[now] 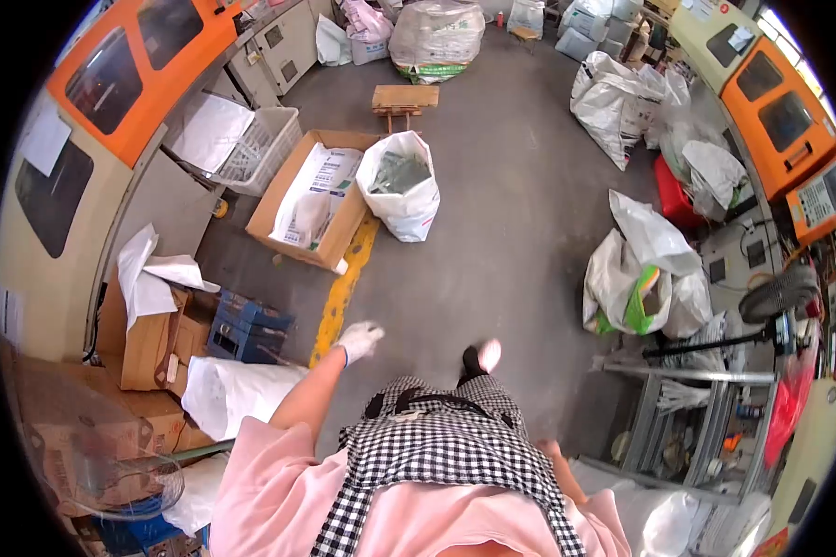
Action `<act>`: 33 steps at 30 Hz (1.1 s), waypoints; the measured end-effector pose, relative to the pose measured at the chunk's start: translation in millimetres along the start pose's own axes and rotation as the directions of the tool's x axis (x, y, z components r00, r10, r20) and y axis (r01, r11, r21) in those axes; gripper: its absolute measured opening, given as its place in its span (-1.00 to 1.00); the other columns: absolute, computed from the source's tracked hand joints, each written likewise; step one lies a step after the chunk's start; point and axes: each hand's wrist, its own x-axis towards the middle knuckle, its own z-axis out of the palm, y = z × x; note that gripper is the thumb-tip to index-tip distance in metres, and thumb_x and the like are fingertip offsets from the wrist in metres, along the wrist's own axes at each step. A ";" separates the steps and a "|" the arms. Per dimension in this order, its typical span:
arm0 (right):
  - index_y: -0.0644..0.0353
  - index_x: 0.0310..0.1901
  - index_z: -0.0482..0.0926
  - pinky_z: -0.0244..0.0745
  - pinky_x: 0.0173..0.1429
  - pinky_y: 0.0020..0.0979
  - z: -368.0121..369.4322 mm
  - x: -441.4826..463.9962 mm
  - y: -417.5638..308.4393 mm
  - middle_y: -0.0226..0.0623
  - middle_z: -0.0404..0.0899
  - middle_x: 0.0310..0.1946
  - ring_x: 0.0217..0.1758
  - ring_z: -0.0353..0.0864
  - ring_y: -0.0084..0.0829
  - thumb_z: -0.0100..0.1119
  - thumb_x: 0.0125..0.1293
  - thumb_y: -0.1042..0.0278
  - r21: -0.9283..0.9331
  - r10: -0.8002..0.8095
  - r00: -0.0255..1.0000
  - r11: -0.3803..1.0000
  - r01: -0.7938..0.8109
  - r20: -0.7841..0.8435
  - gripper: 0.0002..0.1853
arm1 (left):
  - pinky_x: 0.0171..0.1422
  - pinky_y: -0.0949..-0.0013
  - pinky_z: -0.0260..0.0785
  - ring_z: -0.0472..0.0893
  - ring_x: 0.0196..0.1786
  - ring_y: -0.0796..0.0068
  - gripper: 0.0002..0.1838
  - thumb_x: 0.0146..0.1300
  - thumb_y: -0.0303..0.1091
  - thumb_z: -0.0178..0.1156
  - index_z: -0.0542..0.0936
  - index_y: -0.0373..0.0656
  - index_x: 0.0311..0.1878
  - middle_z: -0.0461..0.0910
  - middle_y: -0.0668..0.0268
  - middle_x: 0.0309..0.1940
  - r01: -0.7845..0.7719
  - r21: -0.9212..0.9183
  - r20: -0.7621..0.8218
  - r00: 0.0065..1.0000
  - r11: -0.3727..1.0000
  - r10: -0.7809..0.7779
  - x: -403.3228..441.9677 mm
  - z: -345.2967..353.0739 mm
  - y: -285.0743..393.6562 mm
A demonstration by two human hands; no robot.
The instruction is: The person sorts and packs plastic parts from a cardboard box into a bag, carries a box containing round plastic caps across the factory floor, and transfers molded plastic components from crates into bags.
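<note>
Walking, by the look of it, across the floor [520,278], with one foot [489,356] forward and the gloved left hand [360,342] held out beside the body. Best done with short, even steps, eyes ahead and the arm kept clear of the blue block [246,327] and the white sack [237,395] on that side. Nothing visible in the left hand; too blurred to tell fingers spread from fingers pressed together. Right hand out of view, so impossible to tell its state. Nearest to the left hand in view, the yellow line [339,302] on the floor; then the blue block and the white sack, both off to its left, apart and untouched. Farther ahead, well apart from the left hand, the open bag [404,218], standing upright close beside the carton [271,204], with the stool [406,97] just beyond.
</note>
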 end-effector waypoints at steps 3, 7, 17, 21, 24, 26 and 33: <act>0.08 -0.14 0.60 0.49 0.01 -0.21 -69.5 3.5 28.6 -0.17 0.60 -0.11 -0.01 0.56 -0.18 0.09 0.16 0.13 0.042 0.187 0.970 0.980 -0.196 0.157 -0.70 | -0.34 0.53 0.30 0.37 -0.44 0.71 -0.84 0.25 -0.26 0.14 0.52 -0.11 -0.20 0.42 0.52 -0.46 0.055 -0.629 -0.010 0.997 0.775 -0.079 93.7 -25.3 46.9; 0.07 -0.27 0.65 0.49 -0.04 -0.26 -218.3 87.2 66.2 -0.25 0.63 -0.16 -0.06 0.60 -0.28 0.09 0.13 0.18 -0.177 0.158 0.974 0.976 -0.129 0.161 -0.77 | -0.28 0.35 0.38 0.52 -0.40 0.50 -0.73 0.24 -0.17 0.07 0.54 -0.17 -0.17 0.55 0.35 -0.44 0.063 -0.414 -0.245 0.953 0.908 -0.177 151.2 -16.1 55.1; 0.25 -0.22 0.59 0.46 -0.41 -0.37 -742.6 445.7 -26.8 -0.25 0.60 -0.46 -0.46 0.56 -0.45 0.09 0.19 0.38 0.380 0.002 0.792 0.878 0.291 -0.611 -0.82 | -0.19 0.18 0.47 0.63 -0.42 0.18 -0.56 0.18 -0.09 -0.03 0.58 -0.34 -0.26 0.61 -0.01 -0.41 0.445 -0.709 -0.091 0.712 0.547 -0.696 228.9 -25.3 29.6; 0.28 -0.07 0.56 0.50 -0.38 -0.39 -858.8 517.0 -159.5 -0.26 0.63 -0.40 -0.43 0.59 -0.43 0.13 0.18 0.37 0.221 -0.162 0.689 0.874 0.432 -0.706 -0.71 | -0.31 0.16 0.47 0.63 -0.45 0.26 -0.66 0.20 -0.16 0.01 0.58 -0.29 -0.31 0.62 0.09 -0.43 0.457 -0.658 -0.071 0.754 0.599 -0.653 300.2 -84.9 34.8; 0.22 -0.05 0.55 0.50 -0.02 -0.21 -891.9 528.6 -259.7 -0.02 0.63 -0.20 -0.05 0.60 -0.10 0.15 0.18 0.16 0.140 -0.297 0.867 0.915 0.378 -0.400 -0.63 | -0.35 0.11 0.47 0.62 -0.43 0.21 -0.70 0.22 -0.19 0.03 0.57 -0.27 -0.26 0.62 0.12 -0.43 0.336 -0.812 -0.132 0.691 0.478 -0.711 354.3 -78.5 25.2; 0.22 0.07 0.49 0.55 -0.16 -0.32 -901.8 541.7 -321.0 -0.17 0.66 -0.33 -0.27 0.66 -0.28 0.17 0.19 0.22 -0.192 -0.477 0.849 0.877 0.441 -0.227 -0.57 | -0.36 0.08 0.48 0.62 -0.41 0.17 -0.70 0.22 -0.21 0.04 0.56 -0.26 -0.19 0.61 0.13 -0.43 0.230 -0.896 -0.174 0.605 0.380 -0.777 378.0 -98.4 21.6; 0.19 0.10 0.47 0.44 0.11 -0.21 -928.4 637.1 -521.0 -0.04 0.59 -0.07 0.03 0.57 -0.12 0.15 0.21 0.11 -0.291 -0.549 0.829 0.780 0.555 0.108 -0.53 | -0.17 -0.08 0.54 0.59 -0.18 0.06 -0.39 0.13 -0.18 0.16 0.30 -0.27 0.22 0.50 -0.02 -0.17 0.206 -0.974 0.202 0.582 -0.097 -0.788 463.3 -142.6 72.1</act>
